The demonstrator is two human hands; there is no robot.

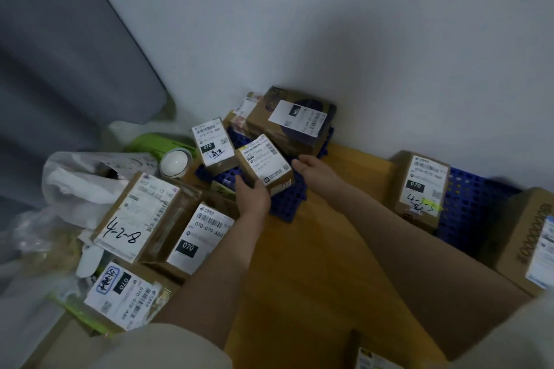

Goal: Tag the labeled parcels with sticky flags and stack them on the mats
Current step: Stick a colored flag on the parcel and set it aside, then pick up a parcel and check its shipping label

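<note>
A small labelled cardboard parcel (pixel 265 163) sits tilted on the blue perforated mat (pixel 287 207) near the wall. My left hand (pixel 251 195) grips its near left corner. My right hand (pixel 314 166) hovers just right of it, fingers relaxed and apart from the box. Another small "070" parcel (pixel 212 144) stands on the same mat to the left, and a larger dark-printed box (pixel 295 120) is stacked behind. On a second blue mat (pixel 467 207) at the right stands a parcel (pixel 421 192) with a yellow sticky flag (pixel 434 205).
Loose labelled parcels lie at the left: one marked "4-2-8" (pixel 141 216), a "070" box (pixel 199 238), another (pixel 124 293). A tape roll (pixel 175 162), plastic bags (pixel 78 186) and green packaging (pixel 156 141) crowd the left. A big carton (pixel 527 243) stands far right. The floor is wood (pixel 299 278).
</note>
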